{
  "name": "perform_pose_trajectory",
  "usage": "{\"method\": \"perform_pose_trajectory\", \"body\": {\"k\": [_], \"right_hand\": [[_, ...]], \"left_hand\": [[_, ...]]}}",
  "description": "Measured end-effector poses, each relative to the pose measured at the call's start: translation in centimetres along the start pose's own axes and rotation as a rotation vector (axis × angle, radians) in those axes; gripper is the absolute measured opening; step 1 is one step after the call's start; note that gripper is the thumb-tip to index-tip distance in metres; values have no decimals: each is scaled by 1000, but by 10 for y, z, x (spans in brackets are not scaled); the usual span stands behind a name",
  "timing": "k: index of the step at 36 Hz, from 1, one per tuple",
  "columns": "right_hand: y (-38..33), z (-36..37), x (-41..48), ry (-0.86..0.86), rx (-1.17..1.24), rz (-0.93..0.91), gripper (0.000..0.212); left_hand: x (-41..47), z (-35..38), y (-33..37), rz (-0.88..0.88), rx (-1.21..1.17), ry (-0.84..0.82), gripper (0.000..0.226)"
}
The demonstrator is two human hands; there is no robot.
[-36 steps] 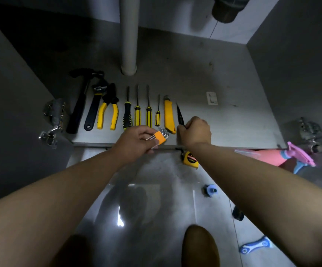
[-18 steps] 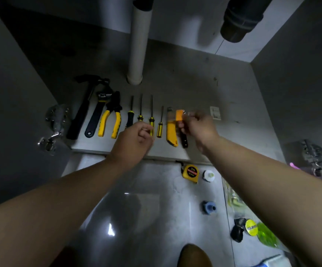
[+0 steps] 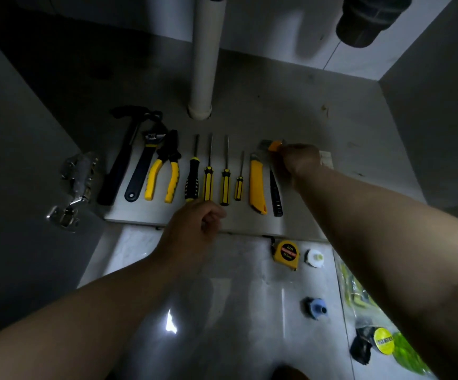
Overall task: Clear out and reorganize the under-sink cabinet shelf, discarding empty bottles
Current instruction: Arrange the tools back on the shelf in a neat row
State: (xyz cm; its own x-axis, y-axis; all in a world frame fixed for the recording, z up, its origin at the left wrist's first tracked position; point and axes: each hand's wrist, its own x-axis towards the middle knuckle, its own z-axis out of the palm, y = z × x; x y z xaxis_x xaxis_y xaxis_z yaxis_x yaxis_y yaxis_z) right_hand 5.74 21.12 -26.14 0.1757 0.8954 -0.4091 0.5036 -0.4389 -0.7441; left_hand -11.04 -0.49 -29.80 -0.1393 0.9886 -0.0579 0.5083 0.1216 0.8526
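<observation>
**A:** How far along do you make it?

**B:** From my seat, well into the reorganizing. The cabinet shelf (image 3: 318,127) carries a neat row of tools, and I see no bottles on it. Largest first: hammer (image 3: 121,157), adjustable wrench (image 3: 144,165), pliers (image 3: 164,171), four screwdrivers (image 3: 208,174), then the yellow utility knife (image 3: 258,185) and a slim black tool (image 3: 275,196) I can't identify. Every one lies with its long axis front to back, handles toward me, working ends pointing at the back wall.

**A:** What's left?

**B:** The floor (image 3: 222,311) in front holds a tape measure (image 3: 286,252), a white cap-like piece (image 3: 315,258), a blue fitting (image 3: 316,308) and a greenish bag (image 3: 386,344) at the right. I judge those need placing or discarding.

**A:** And the hands?

**B:** My right hand (image 3: 300,160) is out over the shelf beyond the knife's tip, fingers pinched on the orange holder of a hex key set (image 3: 271,145), its grey keys pointing left, crosswise to the row. Whether it touches the shelf I can't tell. My left hand (image 3: 195,229) hangs at the shelf's front edge, loosely curled, holding nothing I can see.
</observation>
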Motion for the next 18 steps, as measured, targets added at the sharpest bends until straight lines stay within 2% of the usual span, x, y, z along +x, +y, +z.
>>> {"method": "perform_pose_trajectory", "body": {"k": [8,12,14,18], "right_hand": [[14,-9,-3,-46,15,-95,40],[20,-30,-26,-39,-51,-237,21],[27,-45,-46,-153,-44,-261,21],[57,-73,-86,-578,-98,-138,26]], "left_hand": [[-6,5,0,33,4,18,24],[-11,8,-1,34,42,1,31],[-14,10,0,49,94,1,35],[-21,17,4,82,212,26,47]]}}
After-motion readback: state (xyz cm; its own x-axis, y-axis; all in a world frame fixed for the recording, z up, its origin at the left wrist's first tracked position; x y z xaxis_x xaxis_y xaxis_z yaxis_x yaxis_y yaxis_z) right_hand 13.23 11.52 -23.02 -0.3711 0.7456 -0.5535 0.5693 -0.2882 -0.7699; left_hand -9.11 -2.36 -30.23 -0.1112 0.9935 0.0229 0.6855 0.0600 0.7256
